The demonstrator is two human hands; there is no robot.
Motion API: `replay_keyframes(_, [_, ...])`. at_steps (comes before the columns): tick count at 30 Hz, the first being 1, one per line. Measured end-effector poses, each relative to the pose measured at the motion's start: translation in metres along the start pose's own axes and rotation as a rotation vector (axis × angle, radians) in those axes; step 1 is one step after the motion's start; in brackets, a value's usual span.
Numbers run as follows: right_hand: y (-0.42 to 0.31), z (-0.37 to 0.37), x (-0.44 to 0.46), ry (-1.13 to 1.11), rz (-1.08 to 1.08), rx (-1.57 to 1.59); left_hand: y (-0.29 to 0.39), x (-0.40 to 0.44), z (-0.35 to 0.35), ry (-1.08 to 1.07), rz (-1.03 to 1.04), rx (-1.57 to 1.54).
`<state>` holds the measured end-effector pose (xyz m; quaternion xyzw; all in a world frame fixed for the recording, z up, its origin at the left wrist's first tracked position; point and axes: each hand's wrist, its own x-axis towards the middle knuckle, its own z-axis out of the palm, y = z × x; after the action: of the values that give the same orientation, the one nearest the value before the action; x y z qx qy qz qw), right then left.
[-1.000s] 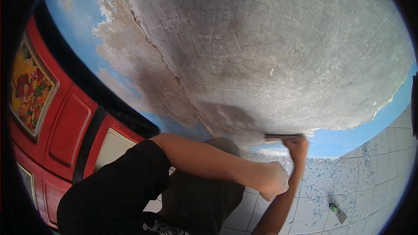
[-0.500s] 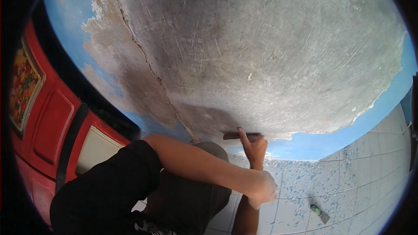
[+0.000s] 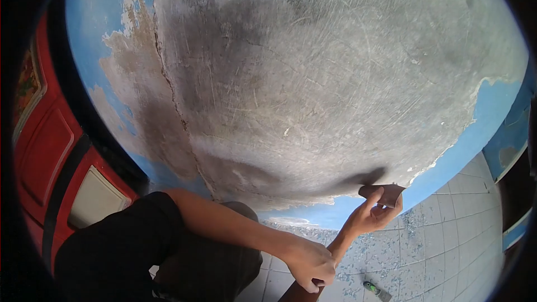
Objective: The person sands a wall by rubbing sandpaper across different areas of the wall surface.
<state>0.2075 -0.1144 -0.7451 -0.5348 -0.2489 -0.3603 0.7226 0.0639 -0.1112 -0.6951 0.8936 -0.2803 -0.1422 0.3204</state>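
My right hand (image 3: 372, 218) holds a curved piece of brown sandpaper (image 3: 392, 194) between thumb and fingers, at the lower right edge of the bare grey patch on the wall (image 3: 313, 95). The sheet bends up at its ends, and its shadow falls on the plaster to the upper left. My left arm crosses over from the left. Its hand (image 3: 309, 262) lies with curled fingers on my right forearm (image 3: 341, 243), below the wrist.
Blue paint (image 3: 442, 170) borders the grey patch. A scraper with a green and black handle (image 3: 371, 287) lies on the white tiled floor (image 3: 447, 229) among blue paint flakes. A red door-like panel (image 3: 50, 134) stands at the left. My bent knee (image 3: 243, 212) is near the wall.
My right hand has moved right along the wall's lower edge with the sandpaper, which now looks lifted and curled instead of pressed flat. My left hand has stayed on the right forearm. The view has shifted right.
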Motion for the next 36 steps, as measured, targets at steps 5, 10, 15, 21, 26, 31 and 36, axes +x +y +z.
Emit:
replay_keyframes(5, [0.001,0.024,-0.008,-0.071,-0.161,-0.087,-0.004,-0.002,0.006,0.128,0.093,0.039])
replay_keyframes(10, [-0.031,0.065,-0.054,-0.404,-0.267,-0.026,-0.003,-0.003,0.006,0.034,0.043,0.071])
replay_keyframes(15, [0.024,0.050,-0.020,-0.350,-0.265,-0.396,-0.007,-0.005,0.010,-0.028,-0.012,0.105])
replay_keyframes(21, [0.014,0.054,-0.002,-0.174,0.012,-0.254,-0.001,0.000,0.008,-0.134,-0.051,0.192])
replay_keyframes(26, [0.022,0.040,-0.008,-0.416,-0.201,-0.332,-0.002,0.007,0.010,-0.301,-0.194,0.208])
replay_keyframes(31, [0.040,0.031,0.014,-0.221,0.118,-0.213,-0.022,0.007,0.027,-0.354,-0.304,0.233])
replay_keyframes(36, [-0.012,0.051,-0.024,-0.693,-0.328,-0.294,-0.049,0.018,0.047,-0.548,-0.323,0.197])
